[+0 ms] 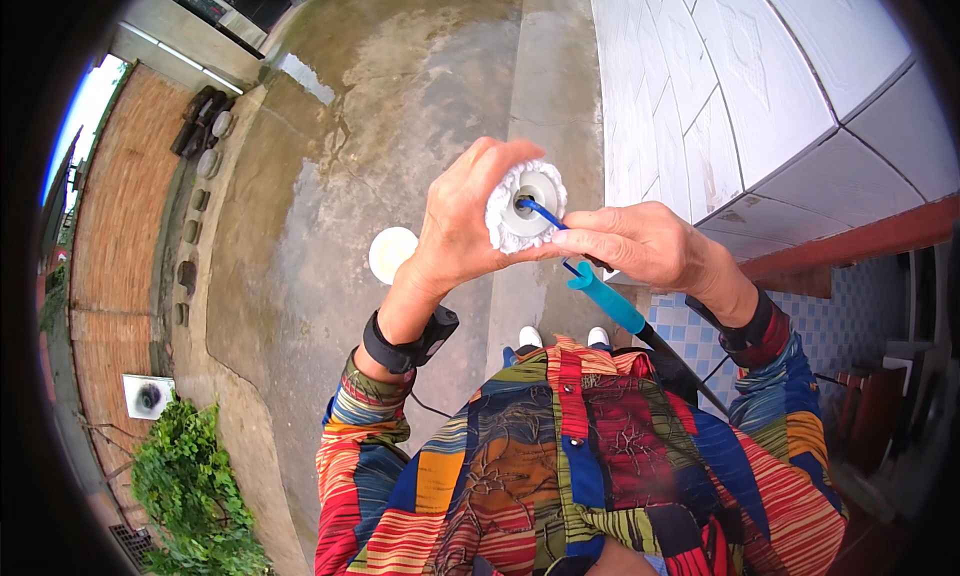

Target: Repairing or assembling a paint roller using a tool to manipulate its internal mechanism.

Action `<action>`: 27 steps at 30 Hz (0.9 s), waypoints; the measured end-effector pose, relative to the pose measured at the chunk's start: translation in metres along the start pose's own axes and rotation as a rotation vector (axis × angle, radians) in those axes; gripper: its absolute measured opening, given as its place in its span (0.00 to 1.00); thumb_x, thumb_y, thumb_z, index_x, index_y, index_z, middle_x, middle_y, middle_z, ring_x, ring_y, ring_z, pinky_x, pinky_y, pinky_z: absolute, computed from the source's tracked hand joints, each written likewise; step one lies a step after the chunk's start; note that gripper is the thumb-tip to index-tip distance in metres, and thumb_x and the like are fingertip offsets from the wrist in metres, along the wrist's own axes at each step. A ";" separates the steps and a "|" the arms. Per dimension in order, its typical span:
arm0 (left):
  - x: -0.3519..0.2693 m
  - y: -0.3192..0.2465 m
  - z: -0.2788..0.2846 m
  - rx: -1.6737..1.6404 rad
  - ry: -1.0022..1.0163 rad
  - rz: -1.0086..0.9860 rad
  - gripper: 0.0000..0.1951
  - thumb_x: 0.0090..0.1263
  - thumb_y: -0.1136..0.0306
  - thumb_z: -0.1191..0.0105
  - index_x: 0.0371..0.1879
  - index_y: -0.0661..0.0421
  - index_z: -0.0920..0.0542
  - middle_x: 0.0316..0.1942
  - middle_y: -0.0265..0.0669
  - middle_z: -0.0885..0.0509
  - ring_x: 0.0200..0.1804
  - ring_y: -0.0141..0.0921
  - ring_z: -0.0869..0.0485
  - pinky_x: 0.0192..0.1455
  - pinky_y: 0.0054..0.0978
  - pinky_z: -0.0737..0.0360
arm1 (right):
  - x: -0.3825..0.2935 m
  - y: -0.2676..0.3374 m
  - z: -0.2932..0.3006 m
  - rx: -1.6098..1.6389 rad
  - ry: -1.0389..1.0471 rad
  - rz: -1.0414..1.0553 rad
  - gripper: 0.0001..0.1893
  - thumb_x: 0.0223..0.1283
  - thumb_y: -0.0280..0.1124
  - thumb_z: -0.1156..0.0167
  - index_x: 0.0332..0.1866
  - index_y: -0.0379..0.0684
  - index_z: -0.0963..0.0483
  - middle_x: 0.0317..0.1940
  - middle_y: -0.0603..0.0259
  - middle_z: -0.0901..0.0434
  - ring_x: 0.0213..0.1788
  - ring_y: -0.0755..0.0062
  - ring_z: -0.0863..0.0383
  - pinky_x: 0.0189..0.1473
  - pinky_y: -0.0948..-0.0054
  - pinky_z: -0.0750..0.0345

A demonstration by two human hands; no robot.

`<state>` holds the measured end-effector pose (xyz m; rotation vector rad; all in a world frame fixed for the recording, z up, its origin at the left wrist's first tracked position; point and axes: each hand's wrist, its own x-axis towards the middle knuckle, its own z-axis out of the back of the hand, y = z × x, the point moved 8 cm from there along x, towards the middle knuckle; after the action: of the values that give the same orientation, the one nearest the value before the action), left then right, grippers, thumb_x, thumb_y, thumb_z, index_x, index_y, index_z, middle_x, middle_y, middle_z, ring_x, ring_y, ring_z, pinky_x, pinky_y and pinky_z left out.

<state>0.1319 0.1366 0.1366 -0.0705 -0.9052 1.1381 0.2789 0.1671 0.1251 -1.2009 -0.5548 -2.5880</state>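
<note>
My left hand [461,212] is wrapped around a round paint roller sleeve [526,207] with white fluffy pile, its end with a pale plastic hub facing me. With thumb and fingers my right hand [652,242] pinches a blue rod [546,214], one end of which sits in the hub's centre hole. Below my right hand is a turquoise handle [611,302], joined to a dark pole [679,366] that runs down past my right side. Beneath my left wrist a round white object [393,255] is partly hidden by it.
Wet concrete ground [360,148] stretches ahead. White wall tiles [675,103] rise close on the right, above a blue-and-white tiled floor [810,313]. Along the left brick wall [124,223] lie stones [208,163] and a leafy plant [191,486].
</note>
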 end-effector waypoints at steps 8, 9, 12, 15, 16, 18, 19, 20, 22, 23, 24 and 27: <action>-0.003 -0.007 0.004 -0.075 0.080 -0.051 0.34 0.43 0.59 0.24 0.50 0.55 0.24 0.38 0.40 0.20 0.40 0.43 0.18 0.41 0.36 0.22 | 0.009 0.008 0.002 -0.114 -0.067 0.162 0.22 0.47 0.28 0.31 0.52 0.52 0.18 0.54 0.59 0.20 0.49 0.63 0.17 0.48 0.69 0.17; -0.003 -0.010 0.004 -0.085 0.082 -0.068 0.33 0.42 0.60 0.24 0.49 0.55 0.25 0.39 0.40 0.20 0.41 0.43 0.18 0.41 0.36 0.21 | 0.012 0.008 0.005 -0.108 -0.066 0.169 0.22 0.47 0.28 0.31 0.52 0.52 0.18 0.54 0.59 0.20 0.49 0.63 0.17 0.48 0.69 0.17; -0.006 -0.008 0.003 -0.085 0.096 -0.054 0.33 0.42 0.60 0.24 0.49 0.55 0.25 0.39 0.40 0.20 0.41 0.44 0.18 0.41 0.35 0.21 | 0.015 0.010 -0.004 -0.088 0.082 0.217 0.19 0.50 0.30 0.31 0.51 0.49 0.19 0.57 0.60 0.20 0.55 0.63 0.19 0.54 0.68 0.18; -0.009 -0.008 0.005 -0.066 0.091 -0.036 0.34 0.41 0.60 0.24 0.49 0.54 0.25 0.39 0.39 0.20 0.41 0.44 0.19 0.41 0.35 0.21 | 0.016 0.012 -0.005 -0.079 0.068 0.235 0.18 0.50 0.28 0.31 0.49 0.45 0.19 0.55 0.58 0.19 0.55 0.62 0.18 0.55 0.67 0.18; -0.009 -0.007 0.005 -0.065 0.091 -0.032 0.34 0.41 0.60 0.24 0.49 0.54 0.25 0.39 0.39 0.20 0.41 0.44 0.19 0.41 0.35 0.21 | 0.017 0.012 -0.007 -0.076 0.068 0.235 0.18 0.50 0.28 0.31 0.49 0.45 0.19 0.55 0.58 0.19 0.55 0.62 0.18 0.55 0.67 0.18; -0.009 -0.004 0.006 -0.075 0.094 -0.005 0.35 0.41 0.59 0.23 0.49 0.53 0.25 0.39 0.39 0.20 0.41 0.43 0.18 0.41 0.35 0.21 | 0.017 0.015 -0.006 -0.110 0.027 0.278 0.18 0.48 0.26 0.31 0.48 0.39 0.20 0.52 0.54 0.18 0.53 0.59 0.17 0.53 0.67 0.17; -0.010 -0.003 0.007 -0.072 0.092 -0.001 0.35 0.41 0.59 0.23 0.49 0.53 0.25 0.39 0.39 0.20 0.41 0.43 0.18 0.41 0.35 0.21 | 0.016 0.016 -0.008 -0.105 0.028 0.280 0.18 0.48 0.26 0.31 0.48 0.39 0.20 0.52 0.54 0.18 0.53 0.59 0.17 0.53 0.67 0.17; -0.011 -0.001 0.006 -0.071 0.118 0.007 0.37 0.39 0.57 0.21 0.50 0.55 0.25 0.41 0.39 0.19 0.41 0.40 0.17 0.42 0.33 0.20 | 0.015 0.017 -0.009 -0.106 0.012 0.260 0.18 0.47 0.25 0.30 0.46 0.38 0.20 0.51 0.52 0.18 0.51 0.58 0.16 0.52 0.66 0.16; -0.010 0.002 0.011 -0.052 0.136 0.023 0.40 0.37 0.55 0.19 0.50 0.56 0.24 0.42 0.39 0.18 0.41 0.37 0.16 0.43 0.31 0.20 | 0.017 0.016 -0.011 -0.095 -0.008 0.256 0.17 0.46 0.24 0.30 0.45 0.36 0.20 0.50 0.51 0.18 0.50 0.56 0.16 0.51 0.66 0.15; -0.008 0.001 0.012 -0.097 0.189 0.020 0.40 0.36 0.54 0.19 0.50 0.56 0.24 0.43 0.38 0.18 0.42 0.36 0.16 0.44 0.31 0.19 | 0.018 0.016 -0.011 -0.074 -0.032 0.267 0.17 0.46 0.24 0.30 0.45 0.35 0.20 0.50 0.51 0.17 0.50 0.56 0.16 0.50 0.65 0.15; -0.008 0.001 0.010 -0.149 0.244 0.015 0.40 0.34 0.53 0.18 0.49 0.56 0.24 0.43 0.38 0.18 0.42 0.36 0.16 0.44 0.31 0.19 | 0.017 0.016 -0.011 -0.058 -0.056 0.271 0.17 0.46 0.24 0.30 0.45 0.35 0.20 0.49 0.50 0.17 0.50 0.55 0.16 0.50 0.65 0.15; -0.004 -0.003 0.012 -0.112 0.285 -0.018 0.43 0.35 0.54 0.18 0.52 0.56 0.26 0.45 0.38 0.18 0.43 0.34 0.16 0.45 0.30 0.19 | 0.015 0.013 -0.012 -0.038 -0.121 0.256 0.18 0.43 0.24 0.29 0.44 0.34 0.20 0.50 0.50 0.18 0.47 0.53 0.15 0.46 0.66 0.14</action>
<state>0.1255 0.1276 0.1438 -0.3079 -0.7129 1.0293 0.2665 0.1492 0.1330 -1.3510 -0.3491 -2.3340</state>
